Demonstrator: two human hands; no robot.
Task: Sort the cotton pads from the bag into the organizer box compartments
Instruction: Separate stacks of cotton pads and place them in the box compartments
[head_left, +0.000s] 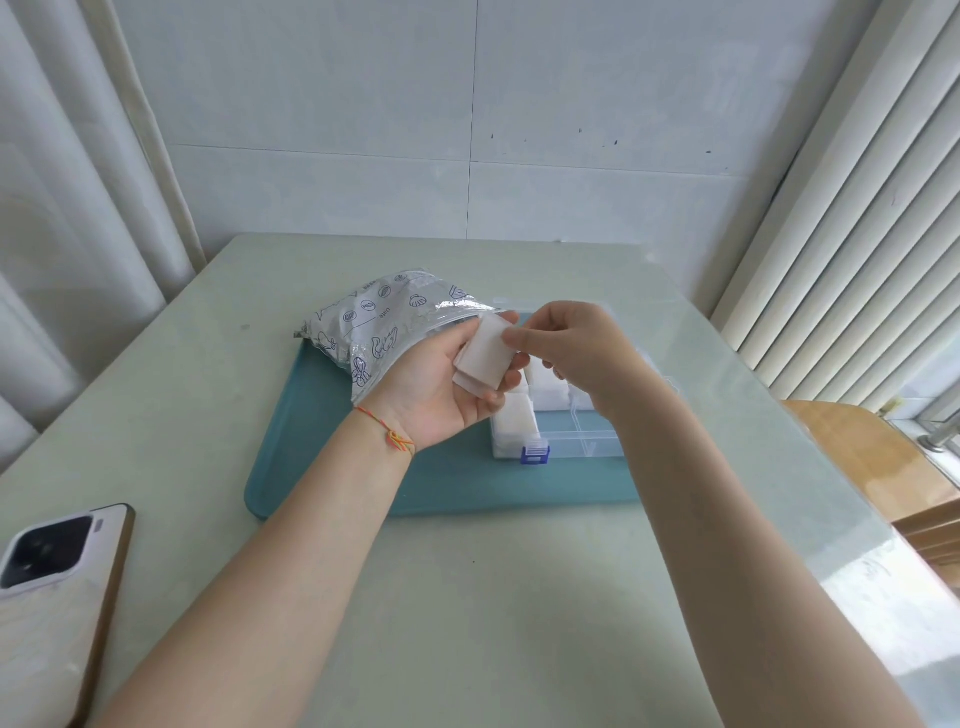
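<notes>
My left hand (439, 387) holds a small stack of white cotton pads (483, 356) palm up, fingers curled under it. Fingertips of my right hand (566, 351) pinch the top pad at its right edge. Both hands hover above the clear organizer box (587, 439), which sits on the teal tray (322, 467). White pads (514, 421) fill the box's left compartments; the front right compartments look bare. The silver printed bag (371, 322) lies on the tray's back left, its mouth facing my left hand.
A phone (49, 587) lies face down at the table's front left edge. The box has a blue latch (535, 456) at its front. A wooden chair (872, 457) stands right of the table, near blinds. A tiled wall is behind.
</notes>
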